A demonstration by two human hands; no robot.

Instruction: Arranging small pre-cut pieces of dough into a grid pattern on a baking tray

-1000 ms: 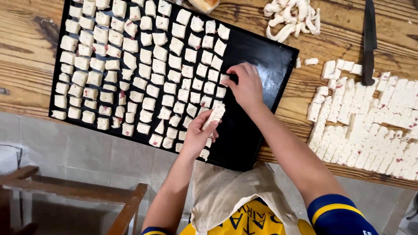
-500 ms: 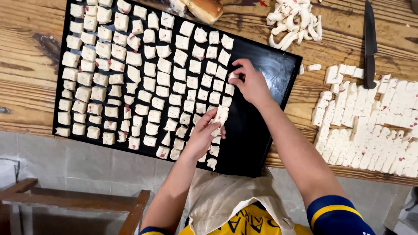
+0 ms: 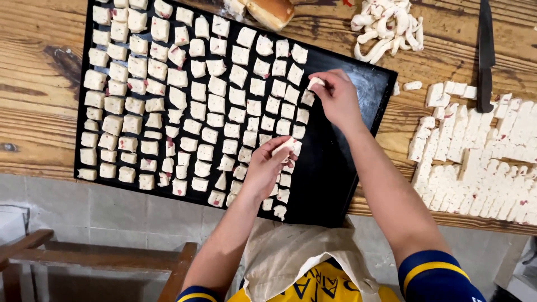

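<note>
A black baking tray (image 3: 358, 168) lies on a wooden table, covered in rows of small white dough squares (image 3: 184, 100). My left hand (image 3: 267, 168) hovers over the tray's lower middle and holds a small stack of dough squares (image 3: 288, 146). My right hand (image 3: 335, 98) reaches to the end of an upper row and pinches a single dough square (image 3: 315, 83) between its fingertips. The tray's right part is bare black metal.
To the right on the table lies a cut sheet of dough squares (image 3: 481, 151). A black knife (image 3: 485, 53) lies at the upper right, beside a pile of dough trimmings (image 3: 386, 25). A bread roll (image 3: 271, 11) sits beyond the tray's far edge. A wooden chair (image 3: 84, 268) stands below.
My right hand has moved up the tray to the end of an upper row with one square. My left hand has stayed near the lower middle with its stack.
</note>
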